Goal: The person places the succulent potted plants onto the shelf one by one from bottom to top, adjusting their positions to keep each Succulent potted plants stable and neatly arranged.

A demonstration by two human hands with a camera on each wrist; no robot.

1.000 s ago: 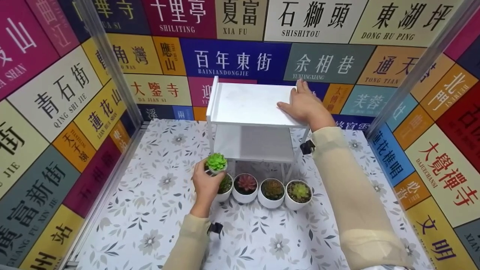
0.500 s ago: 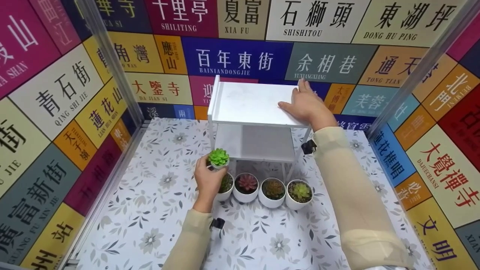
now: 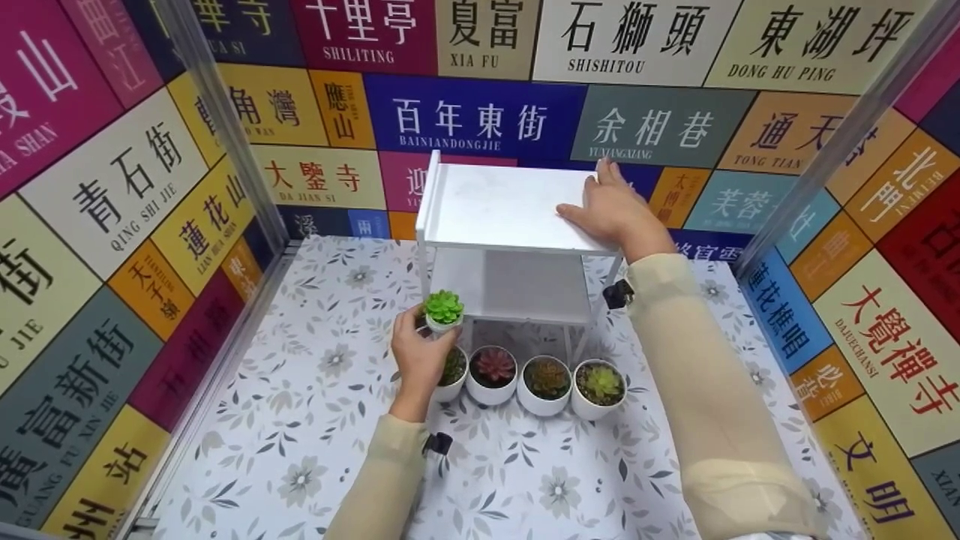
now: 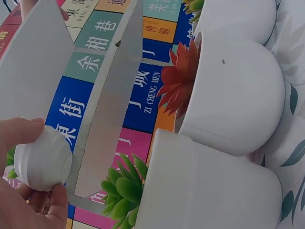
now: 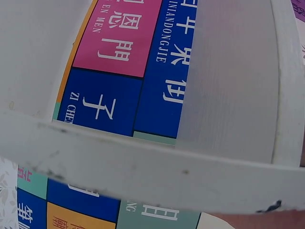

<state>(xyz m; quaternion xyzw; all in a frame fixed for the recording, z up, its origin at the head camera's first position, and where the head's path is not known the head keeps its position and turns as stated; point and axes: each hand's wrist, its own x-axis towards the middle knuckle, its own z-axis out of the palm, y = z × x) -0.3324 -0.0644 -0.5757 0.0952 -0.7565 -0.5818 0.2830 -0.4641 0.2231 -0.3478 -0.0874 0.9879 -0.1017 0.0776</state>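
Note:
In the head view my left hand [image 3: 420,358] holds a small white pot [image 4: 44,160] with a bright green succulent [image 3: 444,306] between thumb and fingers. The pot is raised at the front left of a white two-tier shelf [image 3: 502,206], near its lower board [image 3: 517,289]. My right hand [image 3: 611,208] rests on the right end of the top board, thumb lying on it and fingers stretched along the edge. The right wrist view is filled mostly by the shelf's frame [image 5: 143,167].
Several white pots stand in a row before the shelf, with a green plant [image 3: 452,367], a red succulent [image 3: 494,366], a brownish one [image 3: 545,377] and a yellow-green one [image 3: 600,382]. Colourful sign-printed walls [image 3: 480,112] surround the flowered table [image 3: 300,442].
My left hand has moved slightly up and to the right with the potted succulent, closer to the lower board. The right hand stays on the top board.

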